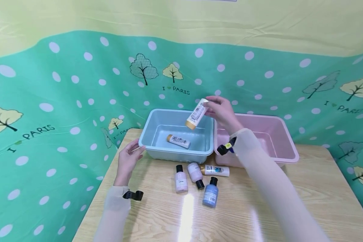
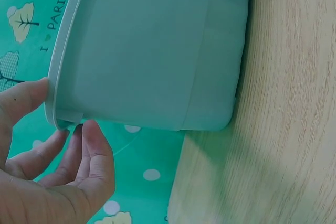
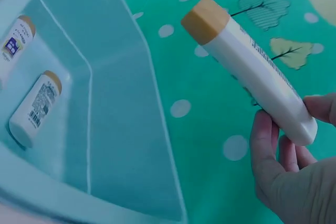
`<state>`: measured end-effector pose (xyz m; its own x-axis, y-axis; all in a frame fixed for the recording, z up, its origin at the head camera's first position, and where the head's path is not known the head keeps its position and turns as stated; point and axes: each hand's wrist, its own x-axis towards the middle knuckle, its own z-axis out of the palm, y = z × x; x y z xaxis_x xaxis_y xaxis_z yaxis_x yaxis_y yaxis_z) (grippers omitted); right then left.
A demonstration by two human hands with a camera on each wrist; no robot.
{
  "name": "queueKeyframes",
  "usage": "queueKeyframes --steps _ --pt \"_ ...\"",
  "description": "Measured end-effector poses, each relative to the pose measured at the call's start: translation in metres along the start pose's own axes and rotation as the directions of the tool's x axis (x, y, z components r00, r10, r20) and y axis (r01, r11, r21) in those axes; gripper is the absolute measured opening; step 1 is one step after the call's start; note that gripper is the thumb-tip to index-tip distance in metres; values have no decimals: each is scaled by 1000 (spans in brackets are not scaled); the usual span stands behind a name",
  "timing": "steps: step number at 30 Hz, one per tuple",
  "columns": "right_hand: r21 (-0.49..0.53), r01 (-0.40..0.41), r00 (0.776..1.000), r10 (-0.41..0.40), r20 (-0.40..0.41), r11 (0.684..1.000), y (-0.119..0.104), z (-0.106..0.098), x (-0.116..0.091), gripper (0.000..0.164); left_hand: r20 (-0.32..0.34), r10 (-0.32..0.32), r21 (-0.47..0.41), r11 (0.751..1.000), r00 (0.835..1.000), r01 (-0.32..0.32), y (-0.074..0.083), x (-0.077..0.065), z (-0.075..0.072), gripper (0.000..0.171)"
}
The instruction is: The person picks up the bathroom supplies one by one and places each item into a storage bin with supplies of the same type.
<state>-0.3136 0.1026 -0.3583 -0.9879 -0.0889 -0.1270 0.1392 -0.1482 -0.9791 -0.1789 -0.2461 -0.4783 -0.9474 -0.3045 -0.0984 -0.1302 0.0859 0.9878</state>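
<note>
My right hand (image 1: 220,109) holds a white bottle with an orange-gold cap (image 1: 196,114) by its base end, tilted cap-down over the blue bin (image 1: 152,148). In the right wrist view, thumb and fingers pinch the bottle (image 3: 257,72) near its bottom. My left hand (image 1: 128,159) grips the bin's front left corner; the left wrist view has the thumb on the rim (image 2: 52,95) and fingers beneath it. Inside the bin lies a white bottle with an orange cap (image 1: 178,141). Another white bottle (image 3: 13,48) shows at the left edge of the right wrist view.
A pink bin (image 1: 285,141) stands right beside the blue one. On the wooden table (image 1: 157,215) in front are a pink bottle (image 1: 181,179), another pink bottle (image 1: 195,173), a blue bottle (image 1: 210,195) and a white tube-like bottle (image 1: 216,170). A patterned green curtain (image 1: 93,80) hangs behind.
</note>
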Motion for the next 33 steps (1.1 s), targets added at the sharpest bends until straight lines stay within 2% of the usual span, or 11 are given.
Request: queueKeyframes --steps 6,12,17,21,24,28,33 --pt "46 -27 999 28 -36 999 21 17 22 42 2 -7 -10 1000 1000 7 1 -1 1 59" --pt "-25 -30 999 29 -43 999 40 27 32 42 8 -1 -11 1000 1000 1 1 -1 2 58" --pt "-51 -24 999 22 -50 998 46 29 37 42 16 9 -11 1000 1000 -9 -1 -1 4 57" --pt "-66 -54 997 50 -65 996 51 28 38 39 10 15 -7 1000 1000 -15 -1 -1 5 56" --pt "-45 -59 995 56 -80 997 51 27 38 36 6 15 3 1000 1000 -15 0 -1 5 57" --pt "7 -15 997 15 -77 1000 44 28 34 33 6 15 5 1000 1000 -15 1 0 3 58" --pt "-16 52 998 -52 -38 999 26 30 17 31 0 8 -3 1000 1000 -8 0 0 0 58"
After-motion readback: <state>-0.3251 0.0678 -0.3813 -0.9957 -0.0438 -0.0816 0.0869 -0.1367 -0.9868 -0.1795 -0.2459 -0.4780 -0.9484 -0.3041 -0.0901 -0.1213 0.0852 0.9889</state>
